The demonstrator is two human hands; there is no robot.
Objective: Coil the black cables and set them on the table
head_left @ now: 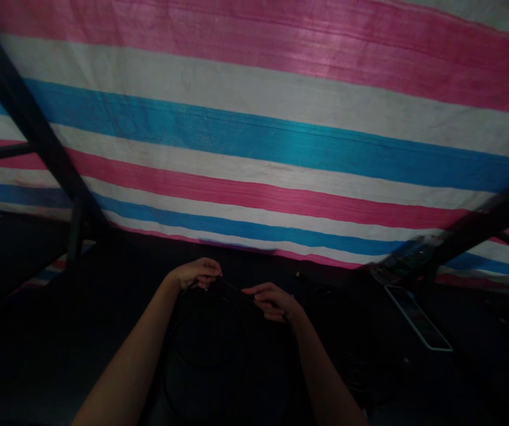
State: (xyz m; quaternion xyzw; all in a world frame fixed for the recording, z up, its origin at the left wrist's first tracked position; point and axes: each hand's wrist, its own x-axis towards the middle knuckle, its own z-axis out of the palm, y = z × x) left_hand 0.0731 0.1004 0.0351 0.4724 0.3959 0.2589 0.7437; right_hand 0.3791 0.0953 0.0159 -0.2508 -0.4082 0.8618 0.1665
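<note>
My left hand (pixel 195 273) and my right hand (pixel 272 300) are raised close together over a dark surface at the bottom centre. Both have their fingers curled in a pinch. A thin dark strand or wire (pixel 233 287) runs between them, and each hand grips one end of it. Beneath the hands sits a dark round object (pixel 219 349) whose shape I can barely make out in the dim light.
A tarpaulin (pixel 254 136) striped pink, white and blue fills the background. Dark metal bars (pixel 32 124) cross at the left and at the right (pixel 493 219). A phone-like flat device (pixel 418 319) lies at the right on the dark surface.
</note>
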